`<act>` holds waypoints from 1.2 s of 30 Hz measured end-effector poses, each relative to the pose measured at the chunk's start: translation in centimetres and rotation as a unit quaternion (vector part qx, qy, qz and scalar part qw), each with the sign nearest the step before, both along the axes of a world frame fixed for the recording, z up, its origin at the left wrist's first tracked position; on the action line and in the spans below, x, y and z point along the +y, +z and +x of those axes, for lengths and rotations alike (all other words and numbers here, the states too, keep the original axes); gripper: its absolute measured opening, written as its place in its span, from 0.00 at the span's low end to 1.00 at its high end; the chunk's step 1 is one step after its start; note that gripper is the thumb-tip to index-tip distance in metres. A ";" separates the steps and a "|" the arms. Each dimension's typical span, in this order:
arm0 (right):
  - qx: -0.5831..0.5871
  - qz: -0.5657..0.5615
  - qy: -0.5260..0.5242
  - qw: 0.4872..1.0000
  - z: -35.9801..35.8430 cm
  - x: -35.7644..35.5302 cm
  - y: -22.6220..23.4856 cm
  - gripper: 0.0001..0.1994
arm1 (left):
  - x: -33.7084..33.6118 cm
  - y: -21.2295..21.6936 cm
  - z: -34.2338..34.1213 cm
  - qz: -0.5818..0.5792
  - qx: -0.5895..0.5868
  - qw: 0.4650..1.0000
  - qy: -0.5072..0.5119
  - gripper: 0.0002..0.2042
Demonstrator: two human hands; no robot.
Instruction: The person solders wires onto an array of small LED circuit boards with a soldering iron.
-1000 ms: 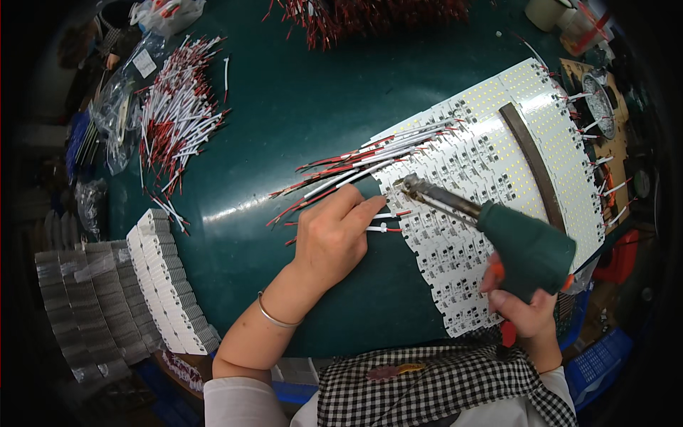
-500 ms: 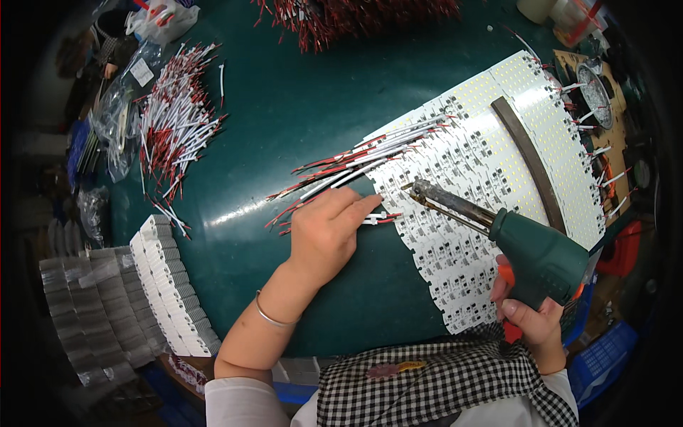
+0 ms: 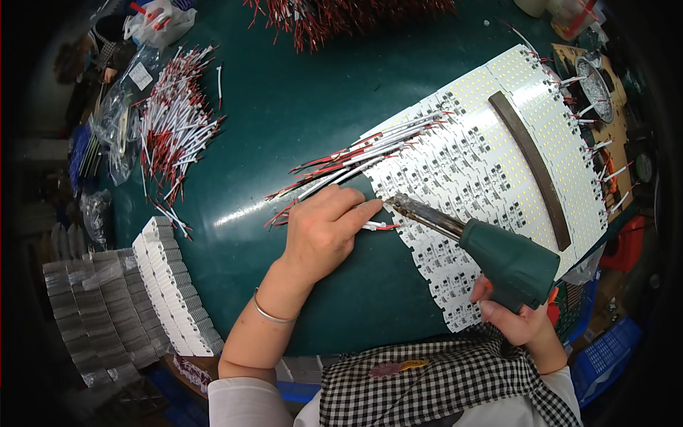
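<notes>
My left hand (image 3: 320, 231) is closed in a pinch by the left edge of the white LED circuit boards (image 3: 462, 206). Short red-and-white wires (image 3: 377, 225) stick out from under its fingers, their ends reaching the boards' edge; the grip itself is partly hidden. My right hand (image 3: 516, 322) is wrapped round the handle of a green soldering gun (image 3: 506, 260). Its metal tip points left, close to my left fingertips at the board edge. Just beyond my left hand, a loose bunch of red-and-white wires (image 3: 370, 151) lies partly over the boards.
A dark curved bar (image 3: 530, 164) rests across the boards. A heap of wires (image 3: 174, 128) lies far left, with stacked white strips (image 3: 174, 292) nearer. More red wires (image 3: 348, 18) are piled at the back. At the right, a metal dish (image 3: 595, 89) sits on a wooden board.
The soldering gun in my right hand has moved left, bringing its tip to the board edge beside my left fingertips. My left hand has barely moved.
</notes>
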State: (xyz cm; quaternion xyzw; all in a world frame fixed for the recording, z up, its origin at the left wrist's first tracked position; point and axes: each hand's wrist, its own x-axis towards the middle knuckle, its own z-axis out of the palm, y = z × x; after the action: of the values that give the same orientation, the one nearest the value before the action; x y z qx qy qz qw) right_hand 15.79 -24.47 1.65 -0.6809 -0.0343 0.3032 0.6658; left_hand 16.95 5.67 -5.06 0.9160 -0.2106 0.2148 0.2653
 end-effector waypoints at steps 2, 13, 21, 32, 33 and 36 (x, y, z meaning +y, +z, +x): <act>-0.013 0.012 0.004 1.000 -0.1 -0.1 -0.8 0.13 | -0.1 0.1 -0.1 0.007 -0.007 1.000 0.004 0.13; -0.159 -0.044 0.074 0.984 0.1 0.0 -1.0 0.11 | -0.2 0.3 0.0 -0.016 0.006 1.000 0.001 0.16; -0.116 -0.068 0.038 0.990 -0.5 -0.2 -1.2 0.12 | -0.3 0.3 -0.1 -0.004 0.006 1.000 0.005 0.15; -0.048 -0.003 -0.005 0.999 -0.1 -1.6 0.5 0.29 | -0.7 0.3 -0.1 0.030 -0.026 0.999 0.013 0.13; -0.048 -0.003 -0.006 0.999 -0.2 -1.7 0.6 0.29 | -0.7 0.3 -0.2 0.035 -0.024 0.999 0.014 0.13; -0.056 0.000 -0.025 0.998 -0.3 -2.0 1.0 0.31 | -1.0 1.0 -0.3 0.040 0.000 0.999 0.019 0.15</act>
State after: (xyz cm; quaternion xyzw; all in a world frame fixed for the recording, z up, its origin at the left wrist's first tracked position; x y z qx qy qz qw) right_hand 15.48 -26.46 2.66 -0.6977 -0.0542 0.2475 0.6701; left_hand 16.66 4.66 -4.08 0.9296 -0.2014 0.2118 0.2245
